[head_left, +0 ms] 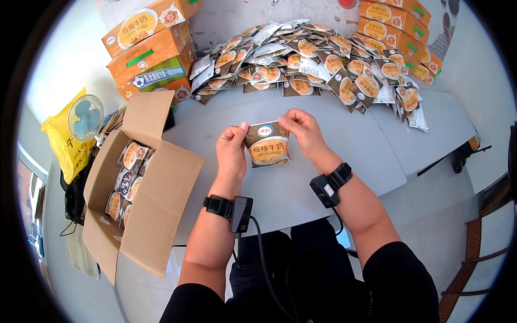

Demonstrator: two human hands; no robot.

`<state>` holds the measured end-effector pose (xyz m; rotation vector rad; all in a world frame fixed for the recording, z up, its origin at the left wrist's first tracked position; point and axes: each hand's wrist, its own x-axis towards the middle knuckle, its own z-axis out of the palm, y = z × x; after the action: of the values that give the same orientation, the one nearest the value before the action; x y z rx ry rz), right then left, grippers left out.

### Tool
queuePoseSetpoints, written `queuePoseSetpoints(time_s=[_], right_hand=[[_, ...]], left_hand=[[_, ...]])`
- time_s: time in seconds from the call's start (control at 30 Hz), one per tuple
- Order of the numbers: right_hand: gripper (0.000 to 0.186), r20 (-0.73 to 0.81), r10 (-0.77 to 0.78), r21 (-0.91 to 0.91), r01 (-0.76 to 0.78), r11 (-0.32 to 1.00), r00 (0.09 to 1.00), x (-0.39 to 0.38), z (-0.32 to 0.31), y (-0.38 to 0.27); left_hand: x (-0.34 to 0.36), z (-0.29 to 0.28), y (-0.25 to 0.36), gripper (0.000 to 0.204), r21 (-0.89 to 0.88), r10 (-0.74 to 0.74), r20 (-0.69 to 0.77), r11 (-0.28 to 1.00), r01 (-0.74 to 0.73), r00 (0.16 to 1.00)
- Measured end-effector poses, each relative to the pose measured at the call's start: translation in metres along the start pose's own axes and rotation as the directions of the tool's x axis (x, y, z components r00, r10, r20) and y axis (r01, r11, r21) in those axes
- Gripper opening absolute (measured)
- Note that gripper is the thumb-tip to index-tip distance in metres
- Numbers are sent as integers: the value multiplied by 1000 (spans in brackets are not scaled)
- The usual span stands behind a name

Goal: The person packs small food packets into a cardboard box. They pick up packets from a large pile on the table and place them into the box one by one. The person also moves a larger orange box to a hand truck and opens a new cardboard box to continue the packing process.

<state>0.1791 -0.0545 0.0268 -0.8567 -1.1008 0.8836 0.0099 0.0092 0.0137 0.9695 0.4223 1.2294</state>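
Note:
Over the grey-white table, I hold up a flat, squarish brown pouch (269, 148) with an orange bowl picture and a small white oval on its front. My left hand (232, 148) pinches its upper left corner between thumb and fingers. At the upper right corner, my right hand (302, 132) grips it the same way. The pouch faces me, its lower edge just above or on the tabletop; I cannot tell which. Beyond my hands lies a wide heap of similar pouches (301, 75), some showing white backs.
An open cardboard box (161, 210) at the left holds several pouches (132, 156), flaps spread. Orange cartons (145, 32) are stacked at the back left, more cartons (393, 27) at the back right. A small fan (86, 117) and yellow bag (64, 137) stand far left. Cables hang from my wrist devices (241, 214).

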Motion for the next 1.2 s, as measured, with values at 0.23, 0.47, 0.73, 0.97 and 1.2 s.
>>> queuePoseSetpoints(time_s=[0.23, 0.47, 0.73, 0.97, 1.2], right_hand=[[19, -106, 81, 116, -69, 991, 991, 3, -11, 11], [27, -250, 178, -29, -191, 981, 952, 4, -15, 18], [43, 35, 415, -356, -377, 855, 909, 5, -8, 22], [38, 47, 202, -323, -176, 930, 978, 2, -15, 26], [34, -144, 130, -109, -146, 983, 981, 3, -13, 20]], left_hand=[[-3, -1, 3, 20, 213, -386, 142, 911, 352, 912], [-9, -1, -15, 45, 330, -368, 254, 902, 277, 895], [9, -19, -7, 37, 47, -379, 39, 925, 377, 925], [10, -20, -16, 32, -77, -378, 4, 923, 377, 926], [0, -11, -6, 30, -167, -396, 204, 887, 431, 895]])
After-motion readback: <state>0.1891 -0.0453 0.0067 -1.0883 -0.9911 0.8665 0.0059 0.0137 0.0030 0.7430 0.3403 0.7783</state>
